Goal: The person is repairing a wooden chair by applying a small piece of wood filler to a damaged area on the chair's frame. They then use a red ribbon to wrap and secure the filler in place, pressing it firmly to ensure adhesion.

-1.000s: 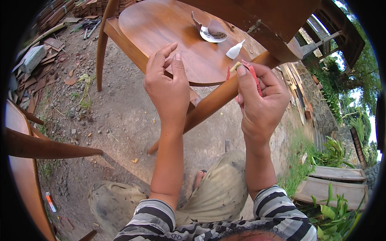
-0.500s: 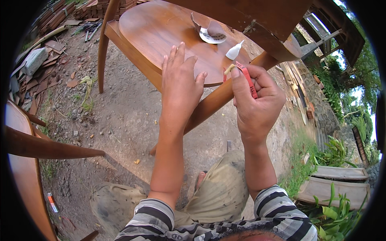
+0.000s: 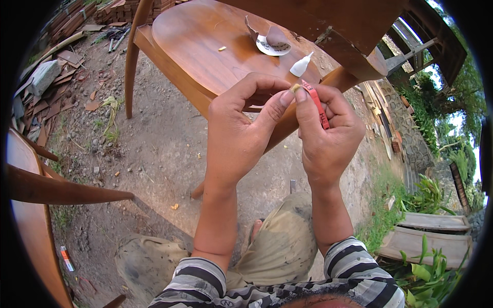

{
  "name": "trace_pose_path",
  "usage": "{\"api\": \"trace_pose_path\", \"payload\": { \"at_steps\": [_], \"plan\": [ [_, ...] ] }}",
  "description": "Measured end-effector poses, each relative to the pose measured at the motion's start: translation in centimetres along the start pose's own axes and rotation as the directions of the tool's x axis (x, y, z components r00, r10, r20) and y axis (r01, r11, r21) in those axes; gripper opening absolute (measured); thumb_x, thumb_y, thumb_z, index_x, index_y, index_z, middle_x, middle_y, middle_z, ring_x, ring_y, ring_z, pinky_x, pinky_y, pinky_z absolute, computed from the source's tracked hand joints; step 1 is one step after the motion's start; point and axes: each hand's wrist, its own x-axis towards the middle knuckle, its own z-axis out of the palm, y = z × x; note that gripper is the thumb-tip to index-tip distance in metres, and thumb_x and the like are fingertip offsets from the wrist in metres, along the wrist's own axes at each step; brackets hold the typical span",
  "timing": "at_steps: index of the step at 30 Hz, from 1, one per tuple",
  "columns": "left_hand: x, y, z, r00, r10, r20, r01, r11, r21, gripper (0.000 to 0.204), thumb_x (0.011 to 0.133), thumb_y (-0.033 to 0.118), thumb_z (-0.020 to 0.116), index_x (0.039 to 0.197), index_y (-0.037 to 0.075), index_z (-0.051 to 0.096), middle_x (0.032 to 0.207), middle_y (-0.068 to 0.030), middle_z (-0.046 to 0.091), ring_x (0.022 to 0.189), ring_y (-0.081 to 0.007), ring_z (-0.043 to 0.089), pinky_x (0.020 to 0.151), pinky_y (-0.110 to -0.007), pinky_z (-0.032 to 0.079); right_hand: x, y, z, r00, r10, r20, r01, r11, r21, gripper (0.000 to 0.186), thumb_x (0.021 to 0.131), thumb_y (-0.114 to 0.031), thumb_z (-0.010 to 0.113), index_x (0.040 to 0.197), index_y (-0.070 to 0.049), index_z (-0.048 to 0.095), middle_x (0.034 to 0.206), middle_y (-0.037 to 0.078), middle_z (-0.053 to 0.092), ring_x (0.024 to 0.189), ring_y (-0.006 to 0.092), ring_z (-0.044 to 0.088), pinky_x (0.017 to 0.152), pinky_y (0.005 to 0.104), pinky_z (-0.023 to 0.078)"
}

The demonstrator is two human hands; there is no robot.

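My right hand (image 3: 331, 120) is closed around a narrow red printed strip or wrapper (image 3: 318, 107). A small yellowish lump (image 3: 295, 88) sticks out at the strip's upper end; its exact kind I cannot make out. Thumb and forefinger of my left hand (image 3: 241, 123) pinch at this lump, meeting the right thumb. Both hands are just in front of a brown varnished wooden chair, whose seat (image 3: 190, 36) lies behind them. On the seat stand a small white pointed-nozzle bottle (image 3: 300, 65) and a curled, torn brown sheet (image 3: 277, 40) with a printed white back. A tiny pale bit (image 3: 222, 49) lies nearby.
A chair leg (image 3: 277, 136) slants beneath my hands. Another wooden chair (image 3: 31, 220) stands at the left, its leg (image 3: 77, 190) pointing inward. A white-and-orange tube (image 3: 67, 258) lies on the dirt ground. Wood scraps and a pale block (image 3: 43, 77) are piled far left.
My left hand has come from spread open over the seat to the right hand, pinching the yellowish lump. A tiny pale bit now shows on the seat. The right hand has hardly moved.
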Motion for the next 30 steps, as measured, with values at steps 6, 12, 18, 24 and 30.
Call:
{"api": "trace_pose_path", "payload": {
  "at_steps": [6,12,18,24,30],
  "plan": [
    [0.1,-0.2,0.7,0.993,-0.104,-0.051,0.092,0.977,-0.191,0.013,0.096,0.006,0.074,0.104,-0.005,0.073,0.091,-0.0063,0.075,0.083,-0.0098,0.07,0.076,-0.022,0.057,0.0,0.5,0.0,1.0,-0.024,0.003,0.024,0.996,0.085,0.014,0.096,-0.008,0.073,0.101,0.005,0.071,0.071,-0.003,0.067,0.062,-0.0014,0.053,0.053,0.0174,0.039],
    [2.6,1.8,1.6,0.992,-0.089,-0.089,0.069,0.976,-0.207,0.017,0.093,0.009,0.077,0.104,-0.003,0.071,0.091,-0.0113,0.076,0.078,-0.013,0.071,0.068,-0.023,0.055,0.3,0.5,-1.0,0.992,-0.098,0.08,0.072,0.955,0.288,0.015,0.102,-0.008,0.065,0.109,0.004,0.068,0.073,-0.003,0.065,0.063,-0.0012,0.051,0.055,0.0168,0.038],
    [2.9,2.4,2.6,0.998,-0.017,-0.06,0.001,0.967,-0.254,0.018,0.094,0.008,0.075,0.107,-0.006,0.071,0.093,-0.0139,0.076,0.077,-0.0147,0.072,0.067,-0.023,0.056,-0.2,0.6,-0.9,0.986,-0.165,0.02,0.159,0.973,0.166,0.012,0.101,-0.008,0.066,0.104,0.003,0.07,0.073,-0.005,0.061,0.061,-0.0006,0.046,0.053,0.017,0.034],
    [2.7,2.3,2.7,0.988,0.011,-0.154,-0.042,0.978,-0.205,0.02,0.095,0.008,0.074,0.108,-0.007,0.072,0.094,-0.015,0.076,0.079,-0.0144,0.072,0.066,-0.023,0.056,-0.1,0.3,-0.9,0.962,-0.262,-0.07,0.265,0.964,0.023,0.009,0.097,-0.007,0.071,0.1,0.001,0.072,0.07,-0.005,0.06,0.06,-0.0009,0.045,0.052,0.0172,0.034],
    [2.3,2.4,3.5,0.972,0.051,-0.231,-0.086,0.986,-0.144,0.018,0.096,0.008,0.073,0.107,-0.007,0.072,0.094,-0.0139,0.077,0.077,-0.0135,0.072,0.066,-0.023,0.056,-0.2,0.4,-1.4,0.947,-0.311,-0.085,0.312,0.95,-0.007,0.009,0.096,-0.007,0.073,0.1,0.0,0.072,0.071,-0.001,0.063,0.058,-0.0001,0.048,0.051,0.0179,0.035]
  ]
}}
